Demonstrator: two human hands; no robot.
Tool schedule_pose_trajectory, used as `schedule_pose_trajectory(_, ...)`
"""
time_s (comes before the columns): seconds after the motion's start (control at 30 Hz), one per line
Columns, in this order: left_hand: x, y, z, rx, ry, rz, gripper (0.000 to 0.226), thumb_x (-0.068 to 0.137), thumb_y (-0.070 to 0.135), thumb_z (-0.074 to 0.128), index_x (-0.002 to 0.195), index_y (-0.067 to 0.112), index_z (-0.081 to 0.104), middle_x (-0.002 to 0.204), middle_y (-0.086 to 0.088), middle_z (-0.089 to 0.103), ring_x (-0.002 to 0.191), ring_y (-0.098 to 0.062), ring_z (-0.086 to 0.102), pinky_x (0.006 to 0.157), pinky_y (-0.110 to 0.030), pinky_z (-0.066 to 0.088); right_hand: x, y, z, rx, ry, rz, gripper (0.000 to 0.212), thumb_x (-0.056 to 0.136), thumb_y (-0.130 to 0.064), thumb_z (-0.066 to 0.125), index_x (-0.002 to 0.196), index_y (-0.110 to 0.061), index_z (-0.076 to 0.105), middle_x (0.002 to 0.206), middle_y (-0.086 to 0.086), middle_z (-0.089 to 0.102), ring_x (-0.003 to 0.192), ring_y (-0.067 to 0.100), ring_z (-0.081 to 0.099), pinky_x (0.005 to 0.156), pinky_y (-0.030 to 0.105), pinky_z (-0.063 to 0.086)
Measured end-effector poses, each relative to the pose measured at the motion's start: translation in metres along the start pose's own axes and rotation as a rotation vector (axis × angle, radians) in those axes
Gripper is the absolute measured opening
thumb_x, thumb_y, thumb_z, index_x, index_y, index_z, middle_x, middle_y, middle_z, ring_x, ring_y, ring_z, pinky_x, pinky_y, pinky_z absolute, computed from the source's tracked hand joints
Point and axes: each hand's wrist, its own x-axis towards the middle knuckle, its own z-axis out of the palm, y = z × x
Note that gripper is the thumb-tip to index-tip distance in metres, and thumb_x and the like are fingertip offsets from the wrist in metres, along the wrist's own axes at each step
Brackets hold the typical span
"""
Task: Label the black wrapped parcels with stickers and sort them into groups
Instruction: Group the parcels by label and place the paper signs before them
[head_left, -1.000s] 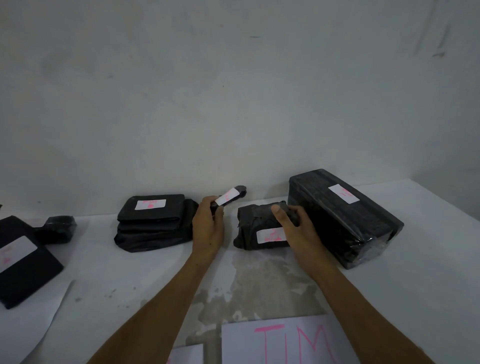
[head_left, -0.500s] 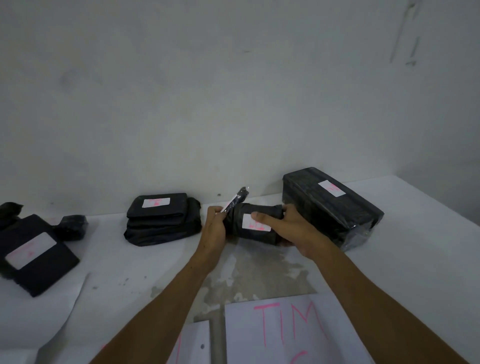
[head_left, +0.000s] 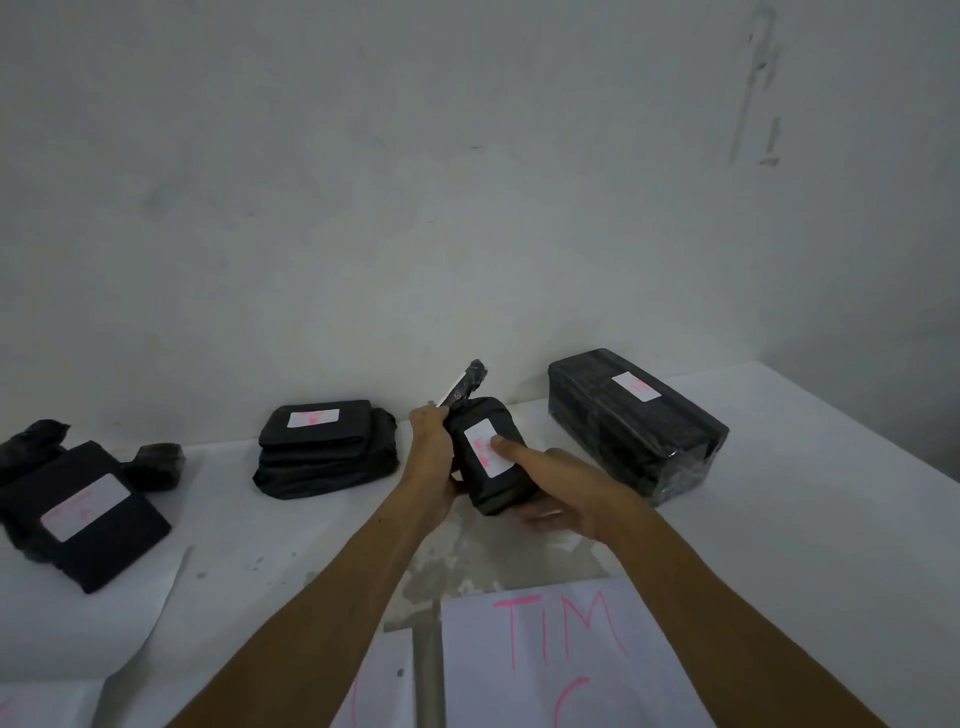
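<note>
Both hands hold a small black wrapped parcel (head_left: 488, 483) above the table, its white sticker with pink writing facing up. My right hand (head_left: 563, 491) cups it from below and the right, thumb pressed on the sticker. My left hand (head_left: 428, 457) steadies its left side and also pinches a thin black stick-shaped parcel (head_left: 467, 382) that points up and away. A large black box parcel (head_left: 634, 426) with a sticker lies to the right. A stack of flat black parcels (head_left: 324, 449) with a sticker sits to the left.
At the far left lie a flat labelled black parcel (head_left: 88, 514) and small black bundles (head_left: 156, 465). White paper sheets with pink letters "TIM" (head_left: 561, 649) lie at the table's near edge. A grey wall (head_left: 467, 208) closes the back.
The small parcel has been lifted off the table and turned, so its sticker now faces up under my right thumb. My left hand moved in against it, still holding the thin parcel.
</note>
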Motion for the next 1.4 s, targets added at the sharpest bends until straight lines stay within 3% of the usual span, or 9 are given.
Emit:
schedule_pose_trajectory(0.2, -0.007, 0.001, 0.003, 0.155, -0.107, 0.015, 0.036, 0.101, 0.057, 0.045, 0.118, 0.026, 0.045, 0.112, -0.005, 0.065, 0.105, -0.030, 0.065, 0.090, -0.055, 0.057, -0.015, -0.014, -0.014, -0.385, 0.062, -0.020, 0.072, 0.088, -0.074, 0.055, 0.125, -0.013, 0.058, 0.116, 0.005, 0.066, 0.100, 0.021, 0.068, 0.080, 0.032, 0.059)
schedule_pose_trajectory(0.4, -0.008, 0.003, -0.007, 0.331, -0.260, 0.140, 0.034, 0.102, 0.041, 0.054, 0.120, 0.020, 0.036, 0.120, -0.008, 0.061, 0.103, -0.022, 0.065, 0.069, -0.046, 0.062, -0.021, -0.018, -0.035, -0.599, 0.089, -0.120, 0.073, 0.088, -0.071, 0.058, 0.109, -0.003, 0.070, 0.102, 0.009, 0.072, 0.092, 0.020, 0.071, 0.078, 0.034, 0.058)
schedule_pose_trajectory(0.47, -0.006, 0.008, -0.013, 0.411, -0.254, 0.212, 0.033, 0.102, 0.040, 0.055, 0.119, 0.019, 0.036, 0.109, -0.010, 0.061, 0.094, -0.021, 0.063, 0.071, -0.049, 0.063, -0.019, -0.016, -0.050, -0.601, 0.299, -0.375, 0.055, 0.087, -0.057, 0.069, 0.096, -0.003, 0.071, 0.084, 0.003, 0.069, 0.082, 0.019, 0.068, 0.070, 0.029, 0.052)
schedule_pose_trajectory(0.53, -0.004, 0.013, -0.019, 0.502, -0.248, 0.277, 0.032, 0.101, 0.040, 0.056, 0.117, 0.020, 0.036, 0.098, -0.010, 0.057, 0.086, -0.021, 0.059, 0.076, -0.051, 0.060, -0.017, -0.015, -0.069, -0.649, 0.632, -0.599, 0.037, 0.085, -0.046, 0.076, 0.097, -0.012, 0.067, 0.095, 0.000, 0.066, 0.095, 0.021, 0.063, 0.074, 0.029, 0.048)
schedule_pose_trajectory(0.63, -0.003, 0.021, -0.029, 0.588, -0.255, 0.358, 0.029, 0.100, 0.039, 0.058, 0.112, 0.022, 0.040, 0.090, -0.009, 0.053, 0.079, -0.018, 0.053, 0.065, -0.041, 0.050, -0.011, -0.011, -0.094, -0.905, 0.936, -0.405, 0.077, 0.075, -0.067, 0.075, 0.124, -0.013, 0.049, 0.125, 0.014, 0.053, 0.121, 0.037, 0.047, 0.092, 0.045, 0.046)
schedule_pose_trajectory(0.77, -0.005, 0.028, -0.037, 0.587, -0.265, 0.384, 0.024, 0.100, 0.039, 0.058, 0.111, 0.024, 0.044, 0.090, -0.006, 0.057, 0.079, -0.017, 0.055, 0.063, -0.037, 0.050, 0.000, 0.003, -0.106, -0.989, 0.809, -0.020, 0.111, 0.063, -0.077, 0.077, 0.138, -0.008, 0.032, 0.137, 0.022, 0.036, 0.130, 0.041, 0.033, 0.094, 0.050, 0.046)
schedule_pose_trajectory(0.87, -0.006, 0.034, -0.041, 0.570, -0.283, 0.379, 0.022, 0.101, 0.039, 0.057, 0.113, 0.024, 0.045, 0.090, -0.005, 0.061, 0.079, -0.016, 0.059, 0.066, -0.036, 0.056, 0.006, 0.002, -0.103, -0.991, 0.745, -0.125, 0.104, 0.066, -0.063, 0.083, 0.139, -0.011, 0.031, 0.136, 0.018, 0.032, 0.132, 0.039, 0.028, 0.085, 0.045, 0.047)
schedule_pose_trajectory(1.17, -0.008, 0.052, -0.057, 0.486, -0.287, 0.352, 0.020, 0.101, 0.042, 0.057, 0.112, 0.027, 0.050, 0.095, -0.007, 0.069, 0.087, -0.019, 0.067, 0.063, -0.030, 0.055, 0.033, -0.013, -0.073, -0.932, 0.299, -0.471, 0.104, 0.064, -0.048, 0.091, 0.148, -0.024, 0.035, 0.142, 0.006, 0.037, 0.135, 0.029, 0.028, 0.107, 0.047, 0.041)
schedule_pose_trajectory(1.4, -0.006, 0.061, -0.073, 0.478, -0.310, 0.298, 0.020, 0.100, 0.044, 0.056, 0.109, 0.026, 0.052, 0.093, -0.003, 0.072, 0.085, -0.016, 0.071, 0.066, -0.030, 0.055, 0.059, -0.030, -0.073, -0.946, 0.273, -0.650, 0.102, 0.058, -0.031, 0.095, 0.137, -0.021, 0.031, 0.135, 0.003, 0.036, 0.123, 0.018, 0.027, 0.104, 0.044, 0.042)
